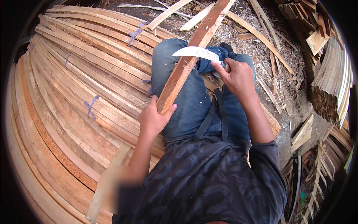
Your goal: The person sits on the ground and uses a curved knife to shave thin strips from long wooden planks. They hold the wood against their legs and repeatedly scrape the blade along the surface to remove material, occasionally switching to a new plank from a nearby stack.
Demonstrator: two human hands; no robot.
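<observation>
A long rough wooden plank [186, 61] slants across my lap, from my left thigh up to the top edge of the view. Its near end sits in my left hand [156, 116], fingers and thumb wrapped round it. My right hand [235, 76] grips the handle of a curved knife [197, 52], thumb stretched along toward the blade. The pale, speckled blade points left and lies over the plank, above its middle. Whether the edge touches the wood, I cannot tell.
Bundled wooden strips [89, 86], tied with purplish ties [90, 106], fill the left side. Shavings and loose slats [261, 33] cover the ground ahead. A stack of thin boards [332, 76] stands at the right, with offcuts [304, 132] below it.
</observation>
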